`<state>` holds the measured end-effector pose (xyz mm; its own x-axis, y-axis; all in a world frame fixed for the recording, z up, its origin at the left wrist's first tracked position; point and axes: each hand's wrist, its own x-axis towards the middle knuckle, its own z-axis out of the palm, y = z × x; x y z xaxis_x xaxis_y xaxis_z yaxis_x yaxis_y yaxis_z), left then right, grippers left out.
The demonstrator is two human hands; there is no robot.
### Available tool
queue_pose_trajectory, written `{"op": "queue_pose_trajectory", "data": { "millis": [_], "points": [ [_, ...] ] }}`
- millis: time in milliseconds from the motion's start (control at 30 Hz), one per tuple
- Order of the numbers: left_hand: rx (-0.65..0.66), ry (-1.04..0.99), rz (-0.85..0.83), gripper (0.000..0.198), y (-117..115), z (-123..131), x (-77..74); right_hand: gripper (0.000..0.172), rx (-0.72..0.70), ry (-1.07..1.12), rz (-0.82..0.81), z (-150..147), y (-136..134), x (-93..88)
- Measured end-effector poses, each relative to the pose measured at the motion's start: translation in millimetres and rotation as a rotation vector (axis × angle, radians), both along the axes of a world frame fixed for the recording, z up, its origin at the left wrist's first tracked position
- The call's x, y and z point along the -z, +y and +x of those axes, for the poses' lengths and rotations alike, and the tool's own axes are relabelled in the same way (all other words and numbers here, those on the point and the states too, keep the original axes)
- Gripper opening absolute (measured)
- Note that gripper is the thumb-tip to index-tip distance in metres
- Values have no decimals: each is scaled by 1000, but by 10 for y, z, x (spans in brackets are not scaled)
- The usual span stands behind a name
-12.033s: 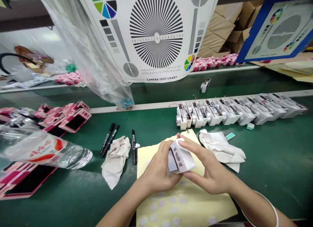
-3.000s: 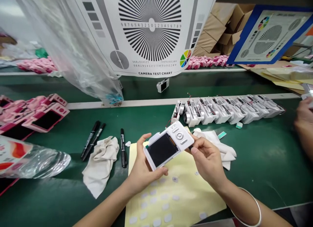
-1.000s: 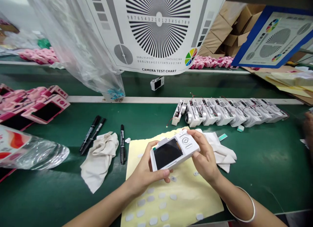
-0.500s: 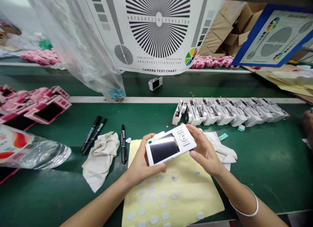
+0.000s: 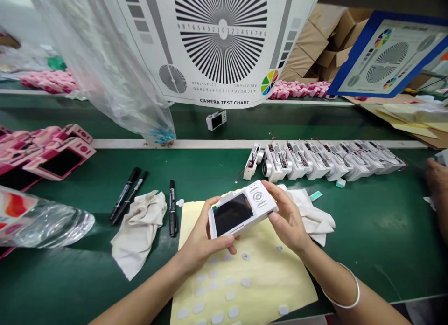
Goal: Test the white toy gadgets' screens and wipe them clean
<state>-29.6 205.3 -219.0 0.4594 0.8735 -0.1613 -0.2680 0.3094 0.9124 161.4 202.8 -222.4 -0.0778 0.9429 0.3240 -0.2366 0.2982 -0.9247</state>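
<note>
A white digital camera [image 5: 261, 197] with a dark screen and round button pad is held up tilted, its back facing me. My left hand [image 5: 206, 236] grips its left end, thumb along the lower edge. The fingers and thumb of my right hand [image 5: 287, 217] hold the right end by the buttons. Below lies a yellow sheet [image 5: 273, 278] with several small pale oval stickers. A crumpled white cloth [image 5: 313, 215] rests just right of my right hand; another cloth [image 5: 140, 231] lies left of the sheet, beside a black marker [image 5: 172, 208].
Opened white cameras [image 5: 315, 159] stand in a row at the back right. Pink cameras [image 5: 59, 157] and a clear bottle [image 5: 59, 217] crowd the left, near two markers [image 5: 128, 194]. A camera test chart [image 5: 224, 59] hangs ahead. Another person's hand [image 5: 437, 180] shows at the right edge.
The held camera has tilted slightly, and its screen looks darker. Both my hands keep their grip. At the right edge, the other person's hand has come further into view with a pale object.
</note>
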Motion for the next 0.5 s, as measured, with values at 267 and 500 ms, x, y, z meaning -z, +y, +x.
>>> {"op": "queue_pose_trajectory", "data": {
  "millis": [267, 500],
  "points": [
    [-81, 11, -100, 75, -214, 152, -79, 43, 106, 19, -70, -81, -40, 147],
    [-83, 3, -211, 70, -204, 160, -97, 36, 189, -37, -104, -110, -29, 123]
  ]
}}
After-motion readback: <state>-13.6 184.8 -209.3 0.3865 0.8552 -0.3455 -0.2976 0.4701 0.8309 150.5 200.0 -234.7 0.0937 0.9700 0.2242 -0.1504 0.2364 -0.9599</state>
